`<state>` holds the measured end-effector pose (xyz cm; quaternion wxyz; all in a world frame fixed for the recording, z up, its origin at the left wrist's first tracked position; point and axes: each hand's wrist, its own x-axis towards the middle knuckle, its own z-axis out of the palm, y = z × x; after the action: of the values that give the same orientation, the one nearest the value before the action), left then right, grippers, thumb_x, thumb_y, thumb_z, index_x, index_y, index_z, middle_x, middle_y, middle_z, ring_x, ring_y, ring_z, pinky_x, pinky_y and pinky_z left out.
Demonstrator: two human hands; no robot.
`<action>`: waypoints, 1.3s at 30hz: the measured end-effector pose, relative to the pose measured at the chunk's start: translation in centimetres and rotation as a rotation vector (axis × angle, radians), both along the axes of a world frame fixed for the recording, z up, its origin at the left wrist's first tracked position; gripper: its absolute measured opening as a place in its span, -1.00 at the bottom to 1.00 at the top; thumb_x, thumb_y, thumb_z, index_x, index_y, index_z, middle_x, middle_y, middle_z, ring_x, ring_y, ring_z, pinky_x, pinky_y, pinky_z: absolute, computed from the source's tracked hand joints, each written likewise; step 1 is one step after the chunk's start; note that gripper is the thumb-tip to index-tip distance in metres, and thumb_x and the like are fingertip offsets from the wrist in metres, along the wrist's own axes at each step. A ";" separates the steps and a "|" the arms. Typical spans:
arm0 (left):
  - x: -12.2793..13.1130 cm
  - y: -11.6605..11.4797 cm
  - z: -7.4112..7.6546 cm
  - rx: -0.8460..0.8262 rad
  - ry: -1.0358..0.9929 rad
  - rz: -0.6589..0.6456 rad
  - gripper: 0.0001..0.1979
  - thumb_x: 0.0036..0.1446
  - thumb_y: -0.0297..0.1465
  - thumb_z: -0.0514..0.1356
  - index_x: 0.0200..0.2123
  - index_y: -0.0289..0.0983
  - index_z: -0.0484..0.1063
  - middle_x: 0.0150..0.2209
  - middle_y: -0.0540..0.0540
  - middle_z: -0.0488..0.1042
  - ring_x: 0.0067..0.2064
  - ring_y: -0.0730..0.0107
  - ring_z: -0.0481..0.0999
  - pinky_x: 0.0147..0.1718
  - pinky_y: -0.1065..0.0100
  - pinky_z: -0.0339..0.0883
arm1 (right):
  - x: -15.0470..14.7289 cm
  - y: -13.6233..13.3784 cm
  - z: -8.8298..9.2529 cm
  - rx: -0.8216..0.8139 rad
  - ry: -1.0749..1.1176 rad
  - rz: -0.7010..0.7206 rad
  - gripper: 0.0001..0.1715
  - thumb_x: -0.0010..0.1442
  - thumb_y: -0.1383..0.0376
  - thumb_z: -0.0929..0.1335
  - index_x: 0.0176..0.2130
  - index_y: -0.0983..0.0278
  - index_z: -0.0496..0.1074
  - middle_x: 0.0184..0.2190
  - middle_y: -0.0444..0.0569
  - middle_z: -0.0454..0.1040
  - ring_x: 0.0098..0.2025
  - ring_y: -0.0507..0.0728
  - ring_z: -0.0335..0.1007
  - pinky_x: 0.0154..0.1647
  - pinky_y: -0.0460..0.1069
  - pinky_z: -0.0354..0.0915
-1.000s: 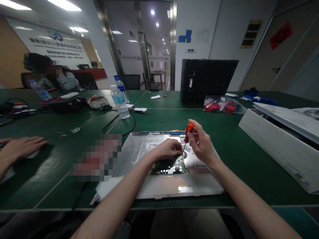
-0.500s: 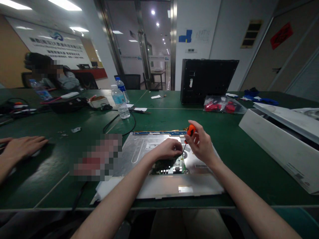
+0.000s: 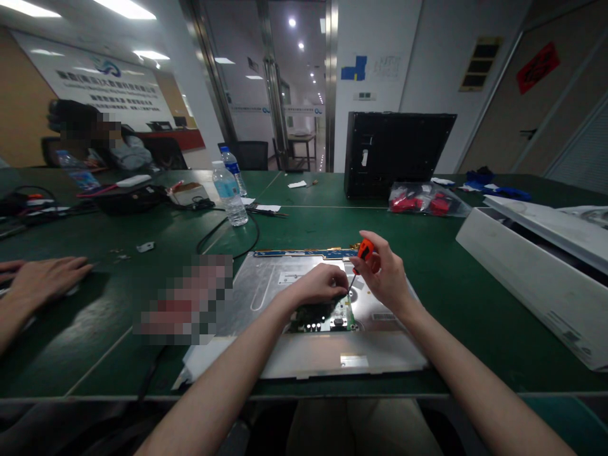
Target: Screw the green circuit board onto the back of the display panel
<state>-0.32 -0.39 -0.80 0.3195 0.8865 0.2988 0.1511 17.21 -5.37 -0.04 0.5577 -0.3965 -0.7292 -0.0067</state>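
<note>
A screwdriver [image 3: 365,249] with an orange and black handle is gripped in my right hand [image 3: 384,272], its thin shaft slanting down and left. Its tip meets the curled fingertips of my left hand [image 3: 323,282]; whatever those fingers pinch is hidden. Beneath both hands lies a flat metal display panel [image 3: 251,288], with a green circuit board [image 3: 338,323] on its middle. My left hand and its shadow cover part of that board. Along the panel's far edge runs a narrow blue circuit strip [image 3: 294,254].
Water bottles [image 3: 231,199] stand beyond the panel at the left, near a black cable [image 3: 257,231]. A black monitor [image 3: 396,152] and a bag of red items [image 3: 422,201] are behind. At the right sits a white casing [image 3: 532,285]. Another person's hand [image 3: 52,277] rests at far left.
The screwdriver handle has turned slightly in my right hand. My left hand stays in place. The other person's fingers at far left have shifted a little.
</note>
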 end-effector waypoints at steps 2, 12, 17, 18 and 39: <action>0.0 0.0 0.0 -0.002 -0.001 0.000 -0.92 0.00 -0.58 0.22 -0.43 -0.34 0.52 -0.46 0.00 0.51 -0.40 0.42 0.45 -0.33 0.45 0.26 | 0.0 -0.1 0.1 -0.011 -0.006 0.006 -0.55 0.29 0.17 0.30 0.13 0.21 0.24 -0.43 -0.16 0.41 -0.60 -0.05 0.22 -0.60 -0.13 0.16; 0.1 -0.2 0.1 -0.005 0.009 0.003 -0.90 0.00 -0.58 0.21 -0.41 -0.35 0.53 -0.44 -0.01 0.52 -0.40 0.43 0.44 -0.35 0.46 0.25 | -0.1 -0.4 0.2 -0.064 0.022 0.031 -0.53 0.32 0.29 0.21 0.19 0.23 0.17 -0.48 -0.20 0.39 -0.57 -0.02 0.33 -0.53 -0.11 0.24; 0.0 -0.2 0.2 -0.005 0.011 0.006 -0.91 0.01 -0.57 0.21 -0.42 -0.34 0.53 -0.46 0.00 0.51 -0.41 0.44 0.43 -0.35 0.46 0.25 | 0.0 0.0 0.0 -0.012 0.014 -0.005 -0.57 0.28 0.23 0.29 0.12 0.21 0.23 -0.47 -0.22 0.36 -0.61 -0.07 0.22 -0.58 -0.13 0.19; 0.0 -0.2 0.2 -0.005 0.010 0.007 -0.91 0.01 -0.56 0.21 -0.42 -0.34 0.53 -0.46 0.00 0.51 -0.41 0.44 0.42 -0.36 0.46 0.25 | 0.0 0.0 0.1 -0.003 0.011 -0.007 -0.57 0.27 0.22 0.31 0.12 0.21 0.23 -0.46 -0.21 0.36 -0.61 -0.07 0.21 -0.58 -0.14 0.19; 0.0 -0.1 -0.2 0.007 0.005 0.011 -0.93 0.02 -0.57 0.22 -0.42 -0.34 0.52 -0.47 0.02 0.49 -0.41 0.45 0.42 -0.35 0.47 0.24 | -0.2 -0.4 0.4 -0.040 0.017 0.025 -0.52 0.30 0.32 0.25 0.19 0.18 0.18 -0.43 -0.17 0.41 -0.59 -0.05 0.25 -0.57 -0.11 0.19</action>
<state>-0.28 -0.45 -1.00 0.3147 0.8863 0.3040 0.1519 16.99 -5.73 0.36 0.5559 -0.3983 -0.7294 0.0180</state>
